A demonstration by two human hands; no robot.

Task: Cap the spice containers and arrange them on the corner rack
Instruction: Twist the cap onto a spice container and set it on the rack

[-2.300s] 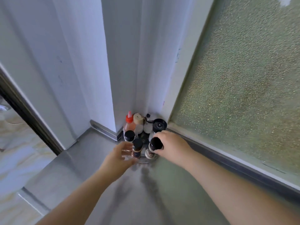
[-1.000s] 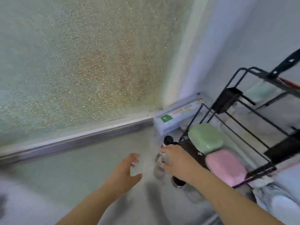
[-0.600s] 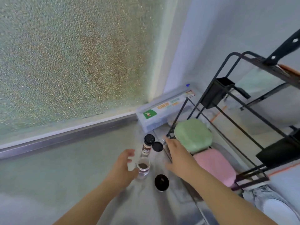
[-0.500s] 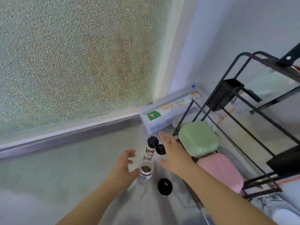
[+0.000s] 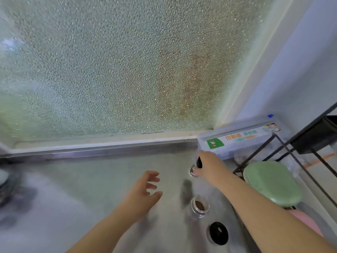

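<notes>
My right hand grips a small spice bottle with a black cap and holds it just above the steel counter. An uncapped glass spice jar with brown powder inside stands on the counter below that hand. A loose black cap lies flat in front of the jar. My left hand hovers to the left of the jar with fingers spread and holds nothing. The corner rack is out of view.
A frosted window fills the back. A long wrap dispenser box lies against the wall at right. A black wire rack holds a green lidded container and a pink one.
My right hand has taken hold of the black-capped bottle and lifted it. My left hand has let go of the open jar and drawn back to the left. The view shifted left.
</notes>
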